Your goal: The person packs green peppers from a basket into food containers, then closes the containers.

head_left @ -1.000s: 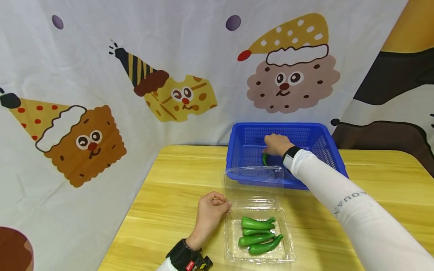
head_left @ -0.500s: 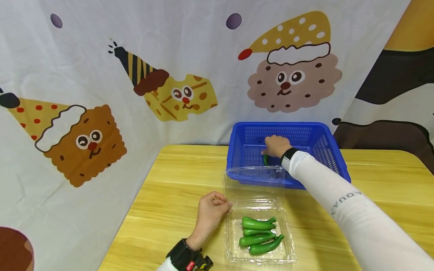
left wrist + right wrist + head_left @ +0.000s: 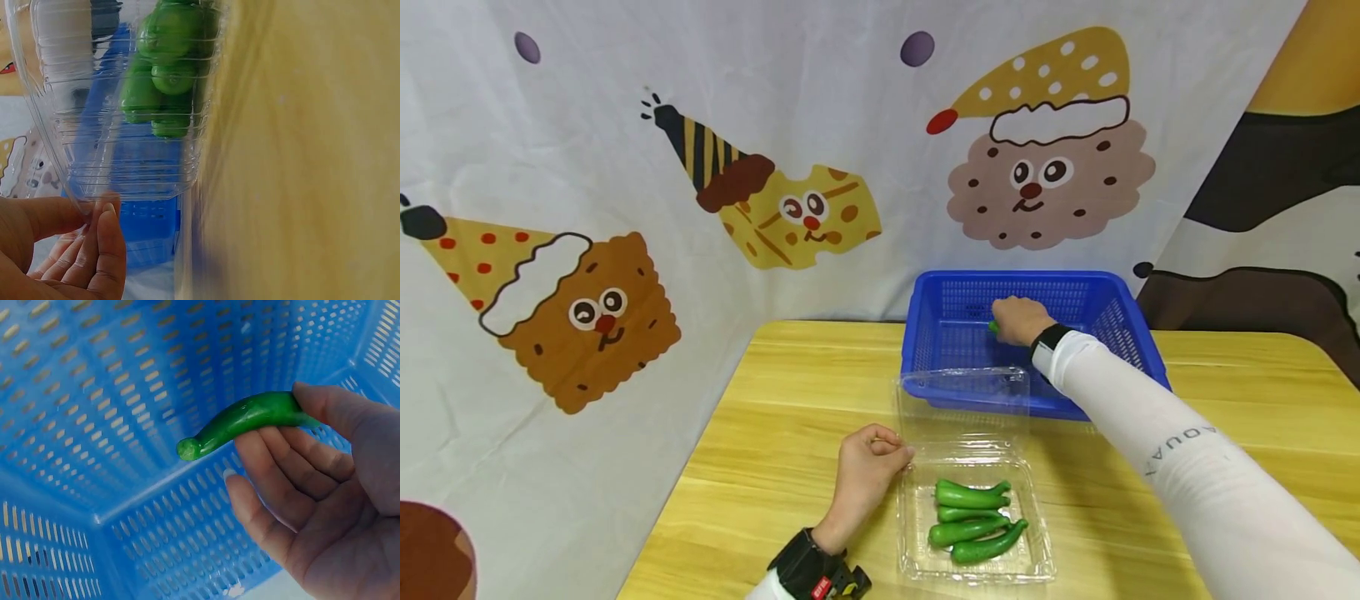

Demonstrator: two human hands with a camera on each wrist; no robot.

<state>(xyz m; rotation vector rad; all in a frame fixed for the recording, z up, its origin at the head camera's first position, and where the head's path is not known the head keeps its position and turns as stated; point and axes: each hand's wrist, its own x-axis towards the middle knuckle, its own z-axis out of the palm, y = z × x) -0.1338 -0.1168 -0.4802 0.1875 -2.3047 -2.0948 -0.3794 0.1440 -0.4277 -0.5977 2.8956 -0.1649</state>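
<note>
My right hand [image 3: 1021, 320] is inside the blue basket [image 3: 1138, 367], pinching a green chili pepper [image 3: 250, 417] between thumb and fingers. In the right wrist view the pepper's stem end points left and its other end lies behind the thumb. On the table, a clear plastic clamshell box [image 3: 1037, 562] stands with its lid raised against the basket's front. Several green peppers [image 3: 970, 529] lie side by side in its bottom half. My left hand [image 3: 865, 471] holds the box's left edge near the hinge, its thumb and fingertips pinching the thin plastic rim [image 3: 80, 209].
The light wooden table [image 3: 805, 367] has its left edge beside my left forearm. A white cloth [image 3: 820, 83] printed with cartoon biscuits hangs right behind the basket and along the left side. The transparent lid [image 3: 962, 408] overlaps the basket's near wall.
The right hand has turned within the basket and shifted slightly right; the chili pepper that hung below its fingers now shows only at the fingertips. The left hand and the box have stayed still.
</note>
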